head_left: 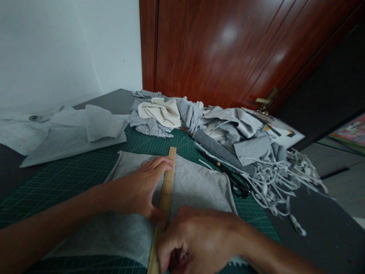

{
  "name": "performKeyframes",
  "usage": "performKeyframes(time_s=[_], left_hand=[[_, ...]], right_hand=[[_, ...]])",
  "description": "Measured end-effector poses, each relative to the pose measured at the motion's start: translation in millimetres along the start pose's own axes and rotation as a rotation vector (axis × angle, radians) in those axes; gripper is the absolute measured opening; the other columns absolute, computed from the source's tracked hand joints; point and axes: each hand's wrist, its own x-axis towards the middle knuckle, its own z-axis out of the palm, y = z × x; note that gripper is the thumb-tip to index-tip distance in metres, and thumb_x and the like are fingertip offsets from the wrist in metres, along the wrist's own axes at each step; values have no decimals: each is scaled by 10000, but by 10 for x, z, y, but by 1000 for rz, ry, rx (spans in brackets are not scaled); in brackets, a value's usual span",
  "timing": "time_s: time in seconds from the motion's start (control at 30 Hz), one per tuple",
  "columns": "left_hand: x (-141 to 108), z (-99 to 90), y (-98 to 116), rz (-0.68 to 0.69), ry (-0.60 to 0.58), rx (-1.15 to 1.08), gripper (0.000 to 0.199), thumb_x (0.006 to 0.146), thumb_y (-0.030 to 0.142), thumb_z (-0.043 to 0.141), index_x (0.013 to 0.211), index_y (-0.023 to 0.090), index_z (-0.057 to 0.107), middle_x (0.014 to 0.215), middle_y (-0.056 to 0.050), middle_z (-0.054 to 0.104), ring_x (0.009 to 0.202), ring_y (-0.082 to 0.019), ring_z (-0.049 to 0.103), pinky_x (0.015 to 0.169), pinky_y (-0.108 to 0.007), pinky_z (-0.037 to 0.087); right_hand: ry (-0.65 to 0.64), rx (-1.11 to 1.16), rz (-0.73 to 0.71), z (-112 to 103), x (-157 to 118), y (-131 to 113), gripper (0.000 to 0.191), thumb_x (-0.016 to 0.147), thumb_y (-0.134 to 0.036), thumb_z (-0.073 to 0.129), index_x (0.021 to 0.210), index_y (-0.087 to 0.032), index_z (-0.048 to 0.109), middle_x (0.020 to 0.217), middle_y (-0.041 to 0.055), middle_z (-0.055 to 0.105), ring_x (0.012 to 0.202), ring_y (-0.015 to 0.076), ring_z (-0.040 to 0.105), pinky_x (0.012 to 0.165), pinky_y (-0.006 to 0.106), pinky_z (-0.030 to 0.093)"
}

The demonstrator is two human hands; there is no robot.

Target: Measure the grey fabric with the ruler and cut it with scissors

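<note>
Ruler and fabric on a cutting mat, head view; clock positions are read about the middle of the ruler, with 12 o'clock at the far side. The wooden ruler (167, 184) lies across the grey fabric (199, 179), running from just past 12 o'clock to just past 6. The left hand (142, 186), between 9 and 10 o'clock, is opened wide, thumb and fingers spread along the ruler and resting on it without a grip. The right hand (199, 236), between 4 and 5 o'clock, is curled closed beside the ruler's near part, around a small object (185, 255); only a pale glint shows, and its kind cannot be told. The fabric lies on the green cutting mat (94, 167), which covers part of the dark desk (316, 232). Black scissors (226, 169) lie between 2 and 3 o'clock, just beside the fabric; a tangle of pale strips (273, 179) lies beyond them near 3. White sheets (82, 127) occupy 10 o'clock, a folded cream cloth (161, 112) 12 o'clock.
</note>
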Motion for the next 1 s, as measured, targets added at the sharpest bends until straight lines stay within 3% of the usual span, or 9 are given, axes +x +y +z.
performKeyframes(time_s=[0.13, 0.3, 0.5, 0.63, 0.8, 1.0], left_hand=[[7, 14, -14, 22, 20, 0, 1087, 610, 598, 948, 1481, 226, 414, 1646, -201, 408, 1578, -444, 366, 1292, -589, 342], [23, 23, -34, 32, 19, 17, 1148, 557, 638, 965, 1473, 223, 411, 1592, -199, 451, 1536, -457, 407, 1271, -608, 366], [24, 9, -23, 52, 27, 25, 1115, 570, 631, 959, 1461, 246, 410, 1588, -176, 457, 1522, -456, 423, 1253, -605, 387], [10, 18, -38, 50, 39, 28, 1105, 568, 654, 951, 1448, 225, 437, 1582, -182, 468, 1512, -457, 437, 1245, -598, 400], [2, 7, -27, 15, 19, 35, 1127, 585, 690, 932, 1474, 201, 440, 1608, -208, 450, 1518, -473, 434, 1245, -614, 400], [3, -16, 14, -60, -23, 26, 1316, 527, 801, 927, 1548, 174, 382, 1649, -247, 399, 1552, -506, 380, 1261, -650, 371]], right_hand=[[3, 58, 53, -64, 10, 64, 249, 782, -48, 910, 843, -163, 697, 755, -77, 660, 690, 73, 660, 618, 131, 484], [83, 241, 187, -207, -22, 198, 163, 882, -188, 861, 867, -169, 700, 655, -90, 625, 550, 76, 614, 514, 154, 477], [138, 219, 134, -228, -60, 266, 146, 866, -214, 857, 854, -162, 721, 667, -68, 672, 558, 83, 639, 500, 161, 465], [121, 484, 180, -250, -29, 388, 226, 834, -270, 918, 896, -166, 726, 633, -86, 663, 514, 84, 634, 486, 168, 530], [150, 613, 143, -403, 14, 517, 245, 788, -252, 942, 874, -156, 733, 635, -71, 691, 531, 89, 663, 495, 172, 563], [237, 606, 93, -641, 45, 620, 248, 783, -235, 926, 852, -152, 703, 605, -60, 707, 497, 99, 675, 462, 177, 582]])
